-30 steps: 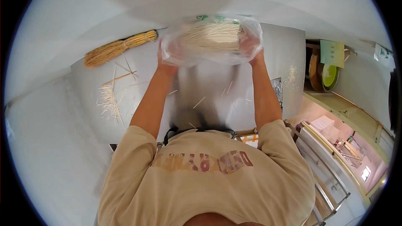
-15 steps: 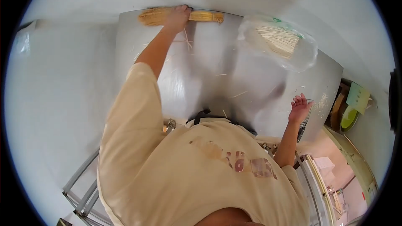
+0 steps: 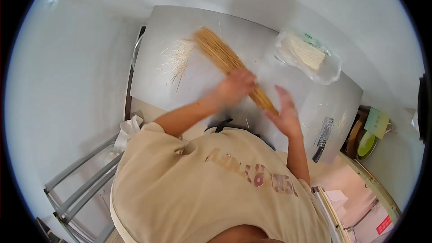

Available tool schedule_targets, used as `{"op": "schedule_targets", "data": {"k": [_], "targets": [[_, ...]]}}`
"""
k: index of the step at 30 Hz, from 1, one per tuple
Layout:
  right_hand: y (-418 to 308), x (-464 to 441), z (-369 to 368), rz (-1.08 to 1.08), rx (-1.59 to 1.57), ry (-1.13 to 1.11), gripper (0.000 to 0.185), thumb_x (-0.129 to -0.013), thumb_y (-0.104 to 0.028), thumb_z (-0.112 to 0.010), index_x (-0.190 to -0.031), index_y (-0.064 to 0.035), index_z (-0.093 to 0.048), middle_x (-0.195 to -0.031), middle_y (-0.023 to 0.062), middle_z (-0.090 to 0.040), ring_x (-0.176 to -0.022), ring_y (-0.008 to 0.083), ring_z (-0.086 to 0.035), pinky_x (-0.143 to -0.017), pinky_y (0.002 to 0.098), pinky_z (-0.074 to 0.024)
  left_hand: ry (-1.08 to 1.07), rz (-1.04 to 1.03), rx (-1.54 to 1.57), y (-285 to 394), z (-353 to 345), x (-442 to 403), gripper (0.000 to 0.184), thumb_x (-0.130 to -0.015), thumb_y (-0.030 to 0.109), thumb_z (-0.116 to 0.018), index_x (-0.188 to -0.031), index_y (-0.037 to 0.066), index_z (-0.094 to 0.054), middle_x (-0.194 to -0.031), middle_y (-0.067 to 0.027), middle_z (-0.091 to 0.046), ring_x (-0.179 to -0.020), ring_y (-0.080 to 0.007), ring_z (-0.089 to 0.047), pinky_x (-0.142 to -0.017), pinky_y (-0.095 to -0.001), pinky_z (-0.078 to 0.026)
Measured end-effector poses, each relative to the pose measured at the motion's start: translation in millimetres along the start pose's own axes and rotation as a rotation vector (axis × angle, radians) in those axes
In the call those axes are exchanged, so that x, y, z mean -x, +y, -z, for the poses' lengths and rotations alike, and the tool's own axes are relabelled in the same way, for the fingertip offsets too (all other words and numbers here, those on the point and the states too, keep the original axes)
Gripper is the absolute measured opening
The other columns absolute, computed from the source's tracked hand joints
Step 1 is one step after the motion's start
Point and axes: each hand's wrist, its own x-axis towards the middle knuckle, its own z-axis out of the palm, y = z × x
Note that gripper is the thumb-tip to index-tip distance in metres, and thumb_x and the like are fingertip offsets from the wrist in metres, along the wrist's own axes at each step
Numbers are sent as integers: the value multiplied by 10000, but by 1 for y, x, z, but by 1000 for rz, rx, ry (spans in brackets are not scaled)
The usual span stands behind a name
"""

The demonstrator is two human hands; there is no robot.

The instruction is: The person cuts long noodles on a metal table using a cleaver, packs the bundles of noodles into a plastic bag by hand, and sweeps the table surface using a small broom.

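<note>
A straw brush [image 3: 218, 51] slants over the metal table, its bristles toward the back left. My left hand [image 3: 237, 87] is wrapped round its middle, slightly blurred. Beside the handle end is my right hand [image 3: 284, 113], fingers spread and thumb apart; it holds nothing visible. Left of the bristles lies a loose pile of thin pale sticks or noodles [image 3: 181, 56]. At the back right, a clear plastic bag [image 3: 332, 69] holds a bundle of pale noodle-like strands [image 3: 307, 53].
A slotted metal tool with a black handle [image 3: 324, 132] lies at the right of the metal table [image 3: 252, 27]. Beyond the right edge are a green round object [image 3: 366, 145] and a green card [image 3: 377, 123]. Metal rails [image 3: 85, 184] stand at the lower left.
The bag went from both hands to the table at the back right. My left hand took hold of the brush and brought it nearer, turned aslant. My right hand moved toward its handle.
</note>
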Motion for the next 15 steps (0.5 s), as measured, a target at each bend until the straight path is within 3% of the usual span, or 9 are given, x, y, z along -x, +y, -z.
{"op": "schedule_targets", "data": {"k": [1, 3, 6, 9, 12, 15], "targets": [[-10, 4, -7, 7, 8, 3, 611, -858, -205, -708, -1416, -91, -488, -1240, 187, -657, -1134, 370, -631, -929, 429, -510, -71, -20, 14, 25, 3, 3, 359, -798, 122, -620, -1154, 95, -654, -1167, -105, -570, -1194, -317, -530, -1043, -452, -429], [-18, 24, -22, -372, -156, -462, 801, -776, -194, -733, -1491, -128, -378, -1125, 219, -685, -1025, 450, -652, -880, 484, -520, -135, -54, 29, 61, 1, 11, 385, -794, 110, -619, -1177, 81, -636, -1185, -109, -561, -1222, -315, -517, -1069, -449, -418], [-8, 76, -16, -364, -184, -402, 805, -784, -246, -748, -1491, -160, -372, -1117, 226, -696, -1000, 423, -675, -854, 486, -546, -50, -33, 183, 98, -15, 28, 419, -792, 103, -638, -1209, 65, -615, -1225, -119, -557, -1234, -318, -513, -1081, -450, -418], [18, 156, -8, -594, -210, -301, 745, -786, -215, -731, -1452, -134, -407, -1130, 218, -695, -1008, 412, -682, -850, 469, -546, 60, -98, 263, 131, -28, 35, 443, -798, 92, -650, -1238, 71, -603, -1270, -127, -556, -1259, -316, -510, -1074, -455, -431], [51, 231, 1, -724, -323, -65, 671, -793, -161, -725, -1401, -89, -451, -1068, 183, -701, -968, 350, -697, -838, 433, -540, -17, 6, 285, 133, -48, 45, 413, -816, 86, -644, -1228, 75, -608, -1284, -133, -568, -1251, -310, -532, -1028, -463, -467], [83, 271, 15, -817, -330, 34, 637, -795, -122, -720, -1376, -66, -464, -998, 148, -671, -903, 295, -665, -822, 404, -527, 66, 287, 331, 100, -86, 53, 370, -828, 80, -619, -1198, 69, -612, -1236, -135, -606, -1163, -338, -580, -952, -472, -503]]}}
